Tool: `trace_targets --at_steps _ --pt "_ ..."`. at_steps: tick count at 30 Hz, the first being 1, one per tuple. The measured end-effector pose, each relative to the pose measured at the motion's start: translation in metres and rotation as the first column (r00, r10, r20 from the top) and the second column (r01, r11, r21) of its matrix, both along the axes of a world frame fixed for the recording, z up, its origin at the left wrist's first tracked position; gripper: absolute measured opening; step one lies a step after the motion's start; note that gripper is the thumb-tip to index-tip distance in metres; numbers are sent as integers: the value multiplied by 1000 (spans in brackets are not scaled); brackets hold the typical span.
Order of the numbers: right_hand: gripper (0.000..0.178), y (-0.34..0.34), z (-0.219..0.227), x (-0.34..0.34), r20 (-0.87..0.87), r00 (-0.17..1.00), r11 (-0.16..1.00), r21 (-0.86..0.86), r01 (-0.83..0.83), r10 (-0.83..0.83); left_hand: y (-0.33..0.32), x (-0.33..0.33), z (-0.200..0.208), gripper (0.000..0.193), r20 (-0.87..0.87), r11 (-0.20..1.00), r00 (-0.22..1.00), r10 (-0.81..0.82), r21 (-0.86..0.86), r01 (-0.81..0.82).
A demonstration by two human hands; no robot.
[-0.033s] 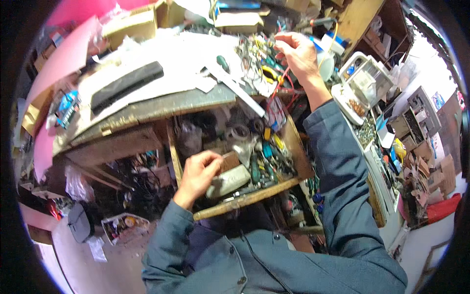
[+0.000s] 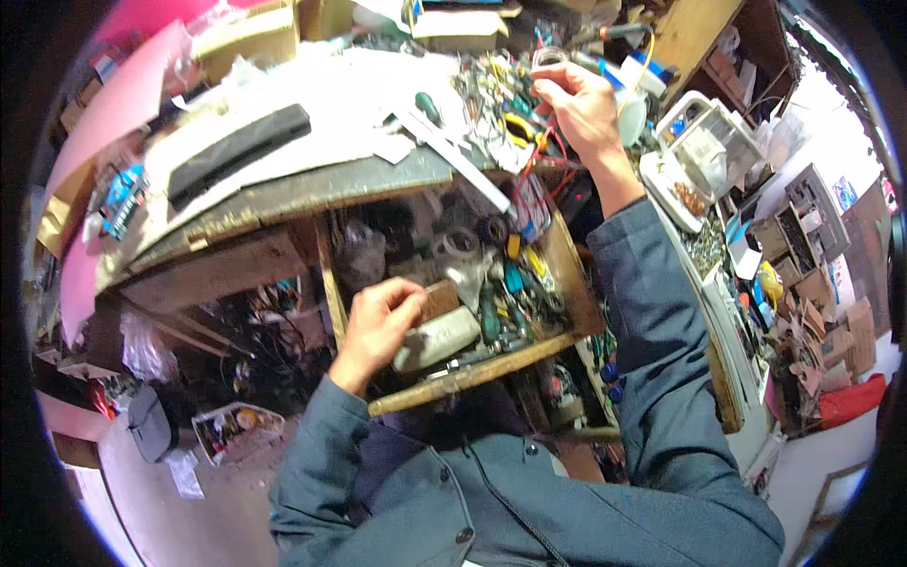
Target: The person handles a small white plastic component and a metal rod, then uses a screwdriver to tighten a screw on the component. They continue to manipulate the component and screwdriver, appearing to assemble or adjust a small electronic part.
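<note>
My left hand [image 2: 376, 330] is over an open wooden drawer [image 2: 460, 379], fingers curled in and thumb against them. Below and right of it lies a pale, worn oblong block [image 2: 438, 340] beside a brown piece [image 2: 440, 298]. Whether the curled fingers hold anything is hidden. My right hand [image 2: 586, 106] is raised above the cluttered right end of the workbench, thumb and forefinger brought together. Anything in that pinch is too small to make out. Close beyond its fingertips shows a roll of tape [image 2: 548, 57]; red wires [image 2: 546, 151] and yellow-handled pliers [image 2: 520, 129] lie to its left and below.
Screwdrivers [image 2: 489, 314] and tape rolls [image 2: 461, 243] crowd the drawer. On the bench lie a long black case [image 2: 240, 155], a white strip [image 2: 458, 165] jutting over the front edge, and a green-handled tool [image 2: 427, 106]. A clear-walled container [image 2: 710, 146] stands at the right.
The whole view has shifted slightly, with the drawer and bench a little higher in it. Both hands keep nearly the same pose and place.
</note>
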State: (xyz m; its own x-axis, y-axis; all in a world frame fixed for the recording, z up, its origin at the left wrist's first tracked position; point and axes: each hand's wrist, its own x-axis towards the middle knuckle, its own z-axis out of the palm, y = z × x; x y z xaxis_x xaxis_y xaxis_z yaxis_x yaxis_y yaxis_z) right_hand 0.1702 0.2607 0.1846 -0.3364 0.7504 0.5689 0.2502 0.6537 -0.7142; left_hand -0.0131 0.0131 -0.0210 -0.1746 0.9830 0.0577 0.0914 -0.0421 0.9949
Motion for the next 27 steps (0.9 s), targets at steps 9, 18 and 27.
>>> trace_targets --at_steps 9,18,27 --pt "14 -105 -123 113 600 775 979 159 125 -196 -2 5 12 15 50 1000 998 -28 -8 29" --pt "21 -145 -147 121 784 592 957 11 289 -188 -6 5 9 13 21 996 996 -83 -26 84" --pt "18 -146 -162 126 771 621 948 -77 309 -139 -8 6 11 13 65 995 994 -88 -39 91"
